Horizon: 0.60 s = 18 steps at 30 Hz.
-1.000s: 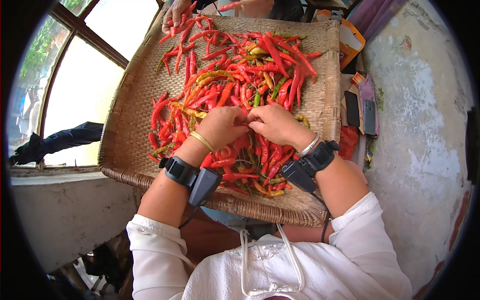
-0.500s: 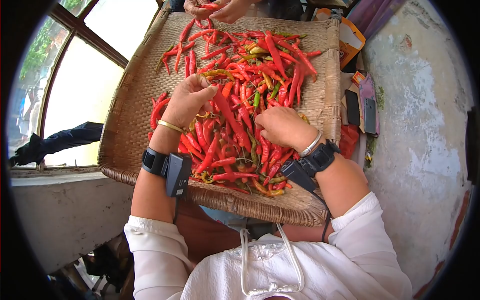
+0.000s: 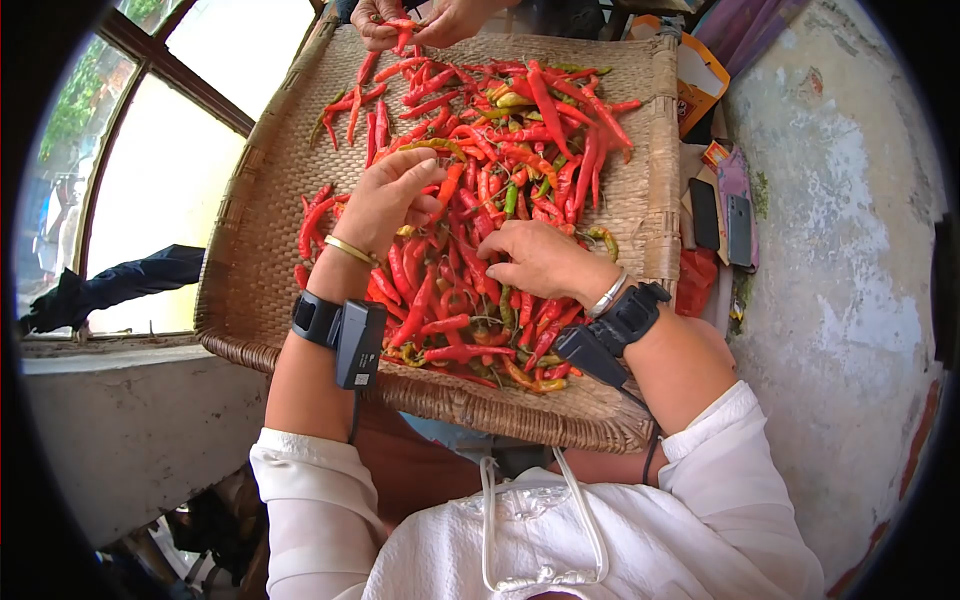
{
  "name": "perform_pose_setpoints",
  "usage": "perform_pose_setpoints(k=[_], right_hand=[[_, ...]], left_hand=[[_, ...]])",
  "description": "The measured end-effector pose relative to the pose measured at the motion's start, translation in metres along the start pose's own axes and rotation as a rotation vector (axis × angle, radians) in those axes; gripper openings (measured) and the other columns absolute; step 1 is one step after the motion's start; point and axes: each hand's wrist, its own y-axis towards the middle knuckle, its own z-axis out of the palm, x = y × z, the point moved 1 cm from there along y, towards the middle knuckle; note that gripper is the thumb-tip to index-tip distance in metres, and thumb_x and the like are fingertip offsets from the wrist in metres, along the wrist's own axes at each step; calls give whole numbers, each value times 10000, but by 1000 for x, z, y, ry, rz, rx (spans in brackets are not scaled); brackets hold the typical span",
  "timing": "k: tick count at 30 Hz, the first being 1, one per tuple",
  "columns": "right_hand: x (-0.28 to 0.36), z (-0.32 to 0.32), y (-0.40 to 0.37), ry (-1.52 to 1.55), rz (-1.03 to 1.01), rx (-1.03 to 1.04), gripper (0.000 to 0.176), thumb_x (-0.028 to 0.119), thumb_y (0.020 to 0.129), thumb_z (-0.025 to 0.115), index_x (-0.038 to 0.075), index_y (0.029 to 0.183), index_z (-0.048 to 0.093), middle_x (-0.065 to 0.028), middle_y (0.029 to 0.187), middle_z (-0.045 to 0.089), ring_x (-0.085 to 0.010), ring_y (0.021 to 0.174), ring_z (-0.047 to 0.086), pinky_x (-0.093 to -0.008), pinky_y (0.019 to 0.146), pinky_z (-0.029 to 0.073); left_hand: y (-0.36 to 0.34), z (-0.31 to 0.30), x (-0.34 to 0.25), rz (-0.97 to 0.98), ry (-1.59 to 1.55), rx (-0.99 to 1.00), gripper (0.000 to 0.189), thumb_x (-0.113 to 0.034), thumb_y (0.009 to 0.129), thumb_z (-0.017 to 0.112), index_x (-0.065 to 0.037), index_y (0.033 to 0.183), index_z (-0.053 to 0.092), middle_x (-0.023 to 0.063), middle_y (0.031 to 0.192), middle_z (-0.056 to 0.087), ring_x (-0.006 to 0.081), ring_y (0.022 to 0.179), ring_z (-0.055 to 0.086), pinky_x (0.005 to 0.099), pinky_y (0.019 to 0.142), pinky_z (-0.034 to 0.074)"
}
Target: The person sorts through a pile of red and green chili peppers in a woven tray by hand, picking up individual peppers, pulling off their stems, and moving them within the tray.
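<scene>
A heap of red chili peppers (image 3: pixel 465 345), with some green and yellowish ones among them, lies in a woven basket tray (image 3: pixel 270 210). My left hand (image 3: pixel 388 198) hovers over the left side of the heap, its thumb and forefinger slightly apart and the other fingers curled. Just beyond its fingertips is an orange-red chili pepper (image 3: pixel 449 188); I see nothing held. My right hand (image 3: pixel 540 260) reaches into the middle of the heap from the right. Its fingers are bent over the peppers, with the thumb apart from them.
Across the tray, another person's hands (image 3: pixel 430 22) hold a red chili pepper. Two phones (image 3: pixel 705 213) lie to the right, near an orange box (image 3: pixel 703 80) and the wall (image 3: pixel 840 230). A window and a dark folded umbrella (image 3: pixel 120 285) are on the left.
The long red chili pepper that hung from my left hand is no longer in its fingers. My right hand has moved left over the heap. The other person's hands have shifted slightly.
</scene>
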Motion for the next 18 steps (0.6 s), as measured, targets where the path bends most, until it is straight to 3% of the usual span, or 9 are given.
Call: perform_pose_setpoints(k=[2, 3, 5, 7, 10, 15, 18], right_hand=[[-6, 6, 2, 23, -15, 29, 275, 198, 734, 572, 27, 947, 607, -174, 843, 603, -330, 822, 578, -404, 752, 451], [-7, 7, 4, 96, 52, 71, 289, 180, 753, 570, 16, 990, 589, -144, 849, 602, -282, 800, 579, -367, 720, 454], [-4, 5, 5, 167, 118, 111, 305, 163, 772, 569, 5, 1033, 571, -114, 856, 601, -234, 777, 579, -330, 688, 457], [3, -2, 3, 721, 380, 157, 296, 148, 812, 556, -12, 1060, 565, -76, 836, 608, -131, 682, 568, -252, 554, 446], [4, -1, 2, 864, 480, 169, 244, 127, 809, 564, -12, 1008, 585, -20, 720, 558, -82, 631, 517, -222, 487, 397], [0, -2, 3, 972, 509, 93, 230, 135, 806, 574, -10, 983, 591, -20, 753, 568, -68, 604, 508, -199, 436, 356], [-2, -8, 2, 1099, 504, -8, 216, 147, 807, 579, -11, 954, 594, -12, 764, 567, -52, 589, 500, -185, 428, 348]], left_hand=[[-2, 14, 7, -28, 307, 90, 269, -178, 872, 532, -28, 1095, 524, 26, 904, 602, 54, 579, 546, 181, 500, 457], [-2, 17, 12, -28, 307, 91, 269, -178, 872, 532, -28, 1095, 524, 26, 904, 602, 54, 579, 546, 181, 500, 457], [-2, 21, 20, 111, 562, 155, 232, -110, 854, 537, -20, 1068, 541, 10, 842, 586, 47, 564, 525, 184, 497, 452], [0, 20, 26, 101, 541, 157, 247, -90, 832, 534, -9, 1065, 542, 33, 810, 596, 72, 563, 548, 209, 491, 465], [1, 21, 31, 88, 523, 171, 257, -67, 807, 526, -3, 1055, 548, 58, 776, 606, 97, 557, 572, 237, 471, 476], [-1, 25, 28, 57, 603, 193, 275, -44, 781, 528, -15, 1053, 551, 72, 763, 608, 117, 549, 580, 258, 477, 479], [2, 22, 34, 172, 712, 299, 279, 8, 755, 545, 3, 1034, 551, 65, 835, 602, 125, 600, 572, 249, 542, 478]])
